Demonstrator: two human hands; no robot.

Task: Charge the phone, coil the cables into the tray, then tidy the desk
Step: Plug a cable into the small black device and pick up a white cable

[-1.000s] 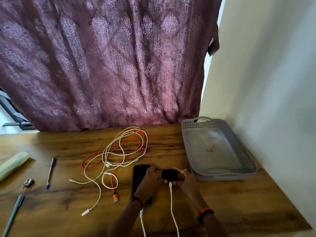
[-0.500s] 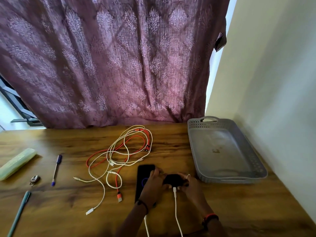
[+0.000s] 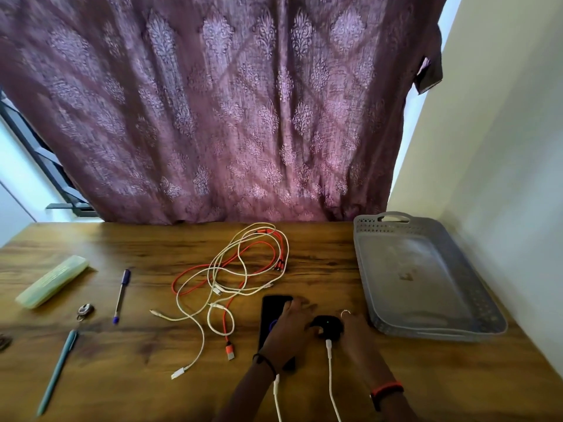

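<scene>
- Two hands meet low in the head view on the wooden desk [image 3: 320, 248]. The left hand [image 3: 289, 333] lies on the dark phone [image 3: 272, 312], fingers fairly straight, thumb against a small black charger [image 3: 330, 325].
- The right hand [image 3: 358, 336] grips that charger from the right with curled fingers. A white cable [image 3: 330, 370] is plugged into the charger's near end.
- A tangle of cables [image 3: 237, 269], white and orange, lies loose on the desk just left of and behind the phone.
- The grey tray [image 3: 432, 334] sits by the wall, just right of the right hand.
</scene>
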